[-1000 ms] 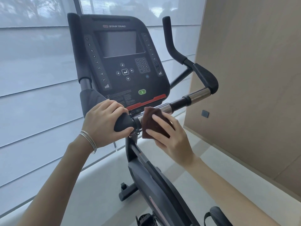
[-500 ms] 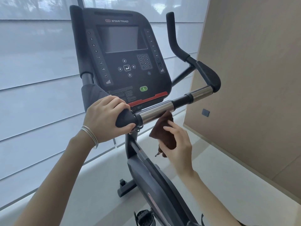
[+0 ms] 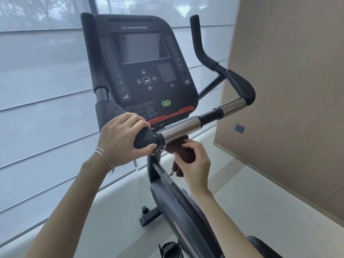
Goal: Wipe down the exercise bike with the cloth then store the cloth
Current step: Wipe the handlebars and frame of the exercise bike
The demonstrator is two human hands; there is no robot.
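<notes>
My left hand (image 3: 123, 139) is wrapped tight around the black grip (image 3: 146, 139) at the near end of the exercise bike (image 3: 178, 205) handlebar, bracelets (image 3: 105, 159) on my wrist. My right hand (image 3: 193, 164) is curled around the brown cloth (image 3: 183, 153), bunched up just under the shiny metal section of the bar (image 3: 179, 130), its top edge touching the underside. The console (image 3: 145, 71) stands above, screen dark, with the window blind (image 3: 42, 90) behind it.
</notes>
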